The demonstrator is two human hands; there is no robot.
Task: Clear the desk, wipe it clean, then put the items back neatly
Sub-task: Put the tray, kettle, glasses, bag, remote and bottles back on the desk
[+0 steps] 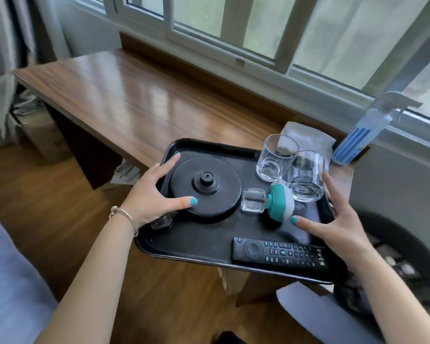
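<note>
The tray (pixel 184 247), black and loaded, juts off the near edge of the wooden desk (pixel 124 95), gripped at both sides: the left hand (pixel 154 194) clasps its nine o'clock rim with the thumb on the round kettle base (pixel 205 188), and the right hand (pixel 343 219) clasps the three o'clock rim. Two glasses (pixel 276 157) stand at one o'clock, a teal-and-white stopper (pixel 281 202) lies at centre, and a remote (pixel 281 253) lies at five o'clock. Beyond the tray, a folded cloth (pixel 305 137) and a spray bottle (pixel 360 135) sit near the window.

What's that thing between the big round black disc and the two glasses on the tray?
In the head view, a small teal and white bottle with a clear cap lies on its side between the round black base and the glasses.
</note>
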